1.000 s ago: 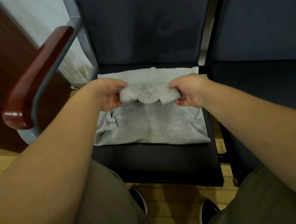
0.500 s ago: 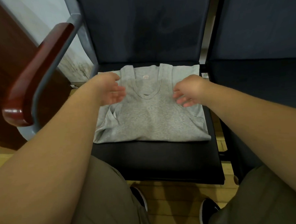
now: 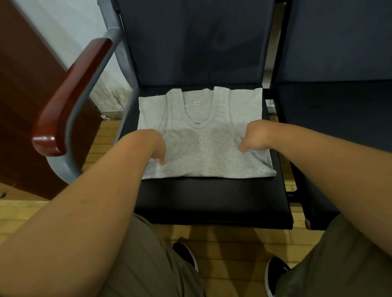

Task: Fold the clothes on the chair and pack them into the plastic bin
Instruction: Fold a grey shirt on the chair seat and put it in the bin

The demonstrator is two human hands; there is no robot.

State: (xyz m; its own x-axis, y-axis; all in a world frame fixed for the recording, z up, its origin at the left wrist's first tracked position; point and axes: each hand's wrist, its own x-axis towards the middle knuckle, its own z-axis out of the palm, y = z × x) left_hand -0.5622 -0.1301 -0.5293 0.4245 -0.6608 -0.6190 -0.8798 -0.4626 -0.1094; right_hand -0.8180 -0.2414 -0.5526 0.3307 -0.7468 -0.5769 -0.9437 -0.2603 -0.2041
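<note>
A grey tank top point(image 3: 202, 148) lies folded flat on the black chair seat point(image 3: 204, 200), neckline toward the backrest. My left hand point(image 3: 155, 147) is at its left side near the front corner, fingers curled down into the cloth. My right hand point(image 3: 253, 138) is at the right side, its fingers curled too, and the fabric wrinkles toward it. Both hands appear to pinch the tank top. No plastic bin is in view.
A red-brown wooden armrest point(image 3: 74, 93) on a grey metal frame stands left of the seat. A second dark chair point(image 3: 336, 109) adjoins on the right. A brown cabinet point(image 3: 10, 90) is at far left. My knees and black shoes point(image 3: 276, 271) are over the wooden floor.
Both hands let go of the top part they had laid toward the backrest, then moved back toward me to the tank top's near sides and curled onto the cloth.
</note>
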